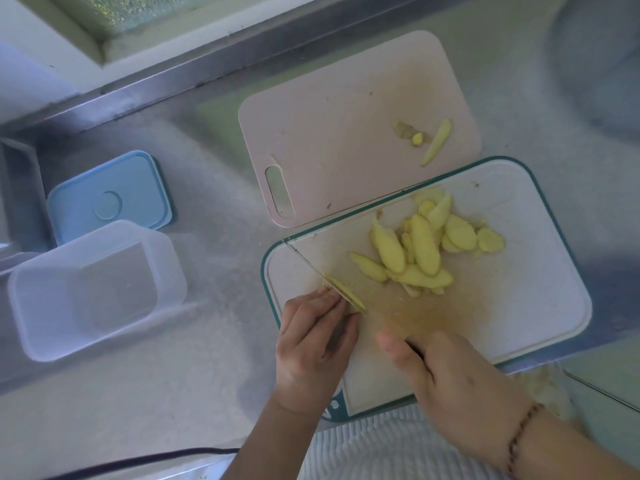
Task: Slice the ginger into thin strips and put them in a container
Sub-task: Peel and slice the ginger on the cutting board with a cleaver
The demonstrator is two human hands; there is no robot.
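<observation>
Pink board (332, 133); steel counter (214, 258)

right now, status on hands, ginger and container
Left hand steadies ginger piece; right hand grips knife, mid-cut. Slices piled on white board. Container empty, lid off. Nothing blocking.

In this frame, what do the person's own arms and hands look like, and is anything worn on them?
Both forearms are bare, with no sleeves or gloves in view. The right hand has a thin beaded bracelet, dark brownish beads, round its wrist. The left hand wears nothing visible: no ring, watch or band.
</observation>
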